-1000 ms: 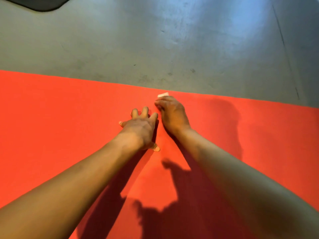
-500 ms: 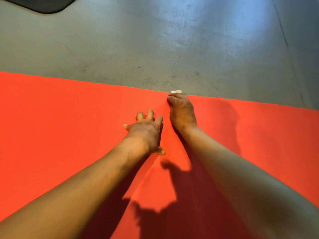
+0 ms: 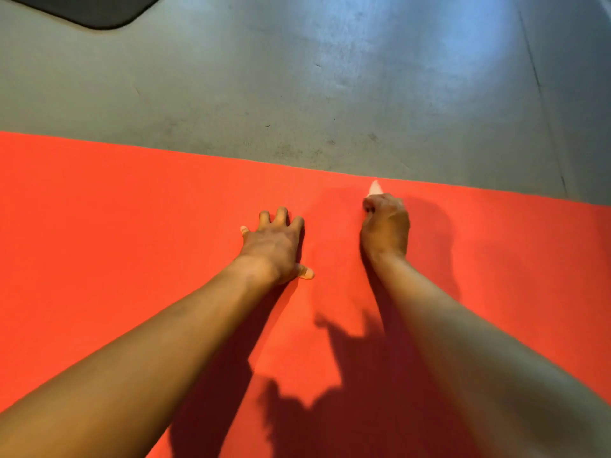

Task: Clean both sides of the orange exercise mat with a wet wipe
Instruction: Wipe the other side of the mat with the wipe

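Wiping the orange mat [image 3: 132, 242] near its far edge.
Right hand [image 3: 385, 231] pinches a white wipe [image 3: 374, 187] against the mat; left hand [image 3: 274, 247] presses flat, fingers spread, on the grey floor's [image 3: 297, 77] mat.

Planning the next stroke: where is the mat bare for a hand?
Bare mat lies left of the left hand and right of the right hand, which grips the wipe. Only the gap between the hands is tight.
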Available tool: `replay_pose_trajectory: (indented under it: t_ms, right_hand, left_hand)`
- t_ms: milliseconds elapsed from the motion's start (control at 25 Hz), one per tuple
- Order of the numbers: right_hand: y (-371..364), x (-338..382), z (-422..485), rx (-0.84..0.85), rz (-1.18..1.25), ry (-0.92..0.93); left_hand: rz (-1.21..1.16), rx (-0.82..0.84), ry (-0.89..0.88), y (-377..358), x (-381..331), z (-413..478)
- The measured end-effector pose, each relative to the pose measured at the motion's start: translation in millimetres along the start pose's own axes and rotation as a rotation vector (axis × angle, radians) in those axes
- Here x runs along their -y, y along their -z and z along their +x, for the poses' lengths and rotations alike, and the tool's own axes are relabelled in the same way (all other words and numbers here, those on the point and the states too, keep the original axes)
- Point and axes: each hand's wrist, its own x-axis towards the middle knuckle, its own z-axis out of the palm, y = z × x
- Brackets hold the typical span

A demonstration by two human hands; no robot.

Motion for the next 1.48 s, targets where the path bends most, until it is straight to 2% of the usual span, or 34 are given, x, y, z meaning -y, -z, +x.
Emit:
replay_pose_trajectory:
  t_ms: [120, 240, 280, 320, 400, 480, 520, 640, 760, 840, 920, 1000, 1080, 1160, 1240, 1320, 1400, 1480]
  right_hand:
    - [6.3, 41.6, -47.0, 0.176, 0.061, 0.258]
    - [18.1, 54.5, -78.5, 0.381, -0.083, 0.543]
    - [23.0, 46.2, -80.3, 0.373, -0.094, 0.533]
    - [28.8, 34.2, -81.3, 0.318, -0.063, 0.446]
    - [43.5, 5.2, -83.9, 0.15, 0.039, 0.126]
    - [53.9, -16.7, -89.3, 0.067, 0.012, -0.091]
    - [54.3, -19.2, -96.6, 0.066, -0.014, -0.102]
    - [48.1, 7.6, -123.0, 0.141, 0.024, 0.058]
    - [46.9, 38.9, -151.1, 0.299, 0.073, 0.298]
    - [49.3, 39.7, -162.2, 0.38, 0.022, 0.44]
    - [53.6, 20.6, -158.4, 0.341, -0.042, 0.382]
    - [60.3, -2.0, -151.9, 0.243, -0.079, 0.164]
    - [66.0, -10.8, -147.9, 0.222, -0.083, 0.015]
    - [65.0, 2.1, -152.6, 0.246, -0.049, -0.018]
    - [62.2, 25.4, -170.7, 0.32, 0.066, 0.057]
    - [59.8, 43.9, -191.4, 0.44, 0.183, 0.207]
    - [58.1, 44.5, -203.2, 0.538, 0.153, 0.376]
    - [63.4, 26.2, -197.8, 0.504, 0.08, 0.368]
  left_hand:
    - [-0.026, -0.044, 0.011, -9.0, 3.7, -9.7]
    - [-0.007, -0.125, 0.055, -21.3, -3.1, -25.3]
    - [0.0, -0.179, 0.065, -26.4, -6.7, -32.7]
    - [0.01, -0.244, 0.063, -32.8, -9.3, -40.8]
    - [0.042, -0.323, 0.017, -46.1, -10.3, -60.0]
    - [0.05, -0.317, -0.021, -54.3, -5.3, -74.2]
    - [0.042, -0.298, -0.031, -56.2, -0.9, -79.8]
    - [0.033, -0.26, -0.022, -56.1, 11.3, -89.0]
    - [0.029, -0.201, -0.019, -57.7, 12.7, -98.9]
    - [0.035, -0.169, -0.039, -56.8, 9.2, -106.4]
    - [0.04, -0.139, -0.058, -55.5, 3.5, -112.9]
    - [0.062, -0.114, -0.075, -56.2, -1.7, -116.9]
    - [0.069, -0.093, -0.075, -56.1, -4.6, -121.9]
    - [0.093, -0.074, -0.075, -56.0, -6.7, -125.7]
    - [0.105, -0.062, -0.077, -54.9, -10.2, -128.7]
    - [0.099, -0.055, -0.082, -53.5, -12.8, -130.1]
    - [0.099, -0.044, -0.09, -53.9, -13.8, -132.4]
    - [0.106, -0.038, -0.093, -55.7, -12.0, -134.6]
